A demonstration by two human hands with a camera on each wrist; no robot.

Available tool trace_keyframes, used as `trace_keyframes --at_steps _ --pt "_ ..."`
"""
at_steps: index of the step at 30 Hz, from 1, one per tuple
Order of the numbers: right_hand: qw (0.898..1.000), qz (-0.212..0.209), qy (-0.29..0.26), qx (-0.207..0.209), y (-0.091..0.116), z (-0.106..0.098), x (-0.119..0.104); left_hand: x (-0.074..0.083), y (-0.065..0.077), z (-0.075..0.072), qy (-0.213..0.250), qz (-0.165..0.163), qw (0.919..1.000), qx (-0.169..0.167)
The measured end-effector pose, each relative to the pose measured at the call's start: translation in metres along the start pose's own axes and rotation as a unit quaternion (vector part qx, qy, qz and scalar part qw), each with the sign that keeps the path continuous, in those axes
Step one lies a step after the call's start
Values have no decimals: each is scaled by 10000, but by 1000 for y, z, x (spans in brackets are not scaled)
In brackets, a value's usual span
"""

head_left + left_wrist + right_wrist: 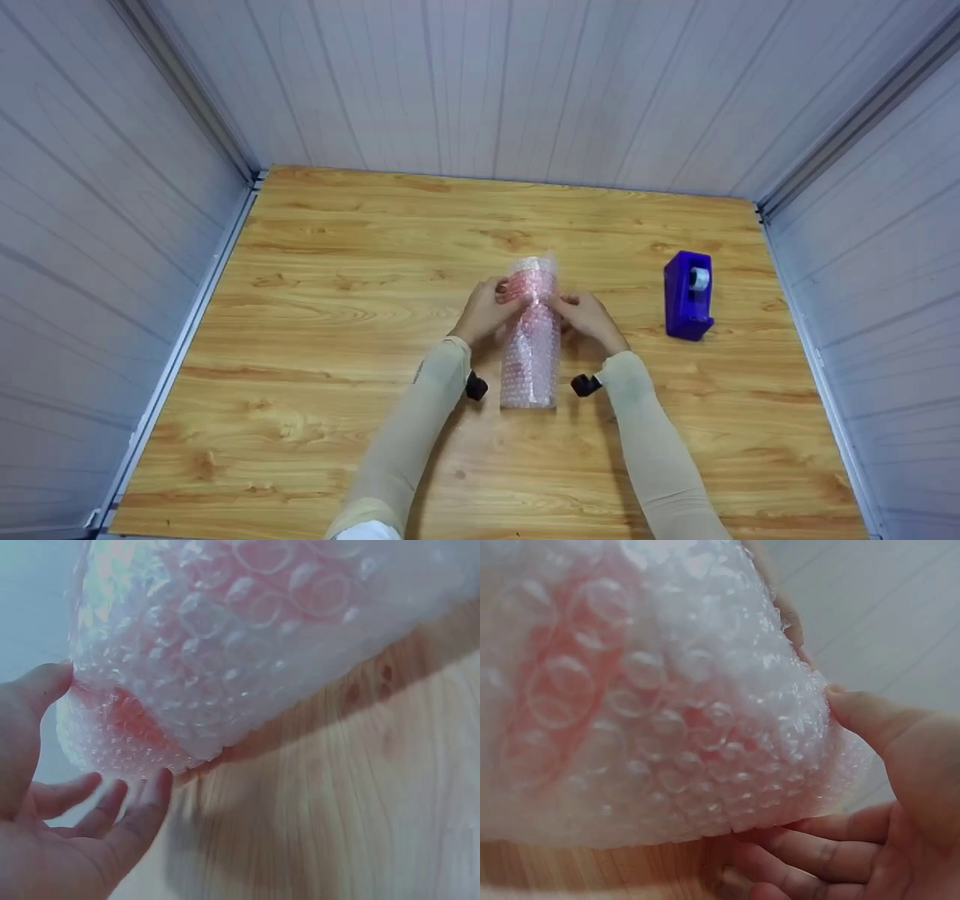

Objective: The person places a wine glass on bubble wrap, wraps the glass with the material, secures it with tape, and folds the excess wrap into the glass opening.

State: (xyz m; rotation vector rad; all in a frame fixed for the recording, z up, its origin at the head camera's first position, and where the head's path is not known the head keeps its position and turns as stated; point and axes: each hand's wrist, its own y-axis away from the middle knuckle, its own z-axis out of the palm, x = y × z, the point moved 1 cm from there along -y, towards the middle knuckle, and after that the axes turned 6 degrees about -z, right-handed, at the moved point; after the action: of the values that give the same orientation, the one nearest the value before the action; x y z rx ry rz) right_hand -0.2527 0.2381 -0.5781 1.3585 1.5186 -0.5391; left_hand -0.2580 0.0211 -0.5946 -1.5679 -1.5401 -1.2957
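A long bubble-wrapped package (531, 352) lies on the table, pointing away from me, with something red and white dimly visible inside. My left hand (486, 311) holds its far part from the left. In the left wrist view, that thumb (52, 682) presses the wrap while the fingers curl at the lower edge. From the right side my right hand (589, 319) grips the same part. Its thumb (847, 701) lies on the wrap in the right wrist view, and its fingers reach under the lower edge. The contents' exact kind is hidden by the bubbles.
A blue tape dispenser (686, 296) with a roll of tape stands to the right of the package. The wood-grain table (337, 300) is bounded by pale panel walls (465, 90) at the back and both sides.
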Motion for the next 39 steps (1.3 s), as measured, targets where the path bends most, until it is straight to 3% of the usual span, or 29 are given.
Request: trace_keyframes --at_steps 6,12,16,23,30,36,39 --pt "9998 -28 -220 13 0 1 2 -1 2 -1 51 -305 9992 -249" --pt "9995 -162 -199 159 3 -2 -3 5 1 -1 306 -114 9992 -215" --pt "9980 -499 -52 395 4 -7 -11 16 3 -4 625 47 9980 -105" --pt "9894 -792 -909 812 14 -10 -31 34 10 -8 999 920 9903 293" --pt "9775 -1594 -559 1263 25 -11 -48 46 19 -13 995 2055 9719 574" --pt "9641 -2169 -736 1345 49 -10 -74 48 27 -15 978 2728 9546 693" --pt "9546 -2490 -897 1364 58 -7 -75 47 34 -16 917 3014 9463 729"
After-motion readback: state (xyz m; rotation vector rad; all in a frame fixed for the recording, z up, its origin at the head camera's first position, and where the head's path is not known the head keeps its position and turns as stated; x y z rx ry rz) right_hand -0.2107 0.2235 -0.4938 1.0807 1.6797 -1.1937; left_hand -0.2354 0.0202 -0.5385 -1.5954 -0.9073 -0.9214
